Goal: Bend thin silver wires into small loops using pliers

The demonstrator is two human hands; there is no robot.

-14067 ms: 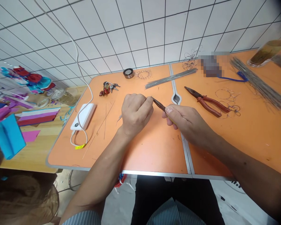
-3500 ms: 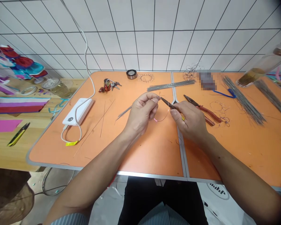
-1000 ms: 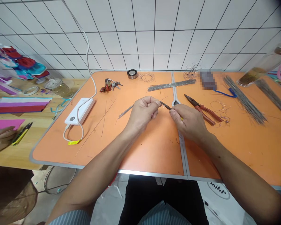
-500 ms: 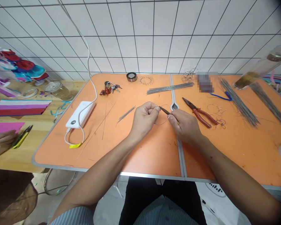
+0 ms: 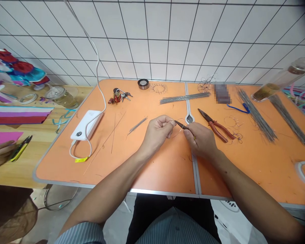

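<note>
My left hand is closed in a pinch on a thin wire, which curves in a loop below the fingertips. My right hand grips small pliers; their dark narrow jaws point left and reach the left fingertips. A bit of yellow handle shows at the right palm, the rest being hidden by the fingers. Right of that hand lie larger pliers with red-brown handles. Several short wires rest to the left of my left hand, and a bundle of straight wires lies beyond both hands.
On the orange table are a white power bank with a cable, keys, a tape roll, wire rings and more wire bundles. A tilted-looking bottle stands right. Another person's hand rests at far left.
The view has shifted slightly. Both hands stay together at nearly the same spot, with the plier jaws still at the left fingertips and a little more of the jaws showing.
</note>
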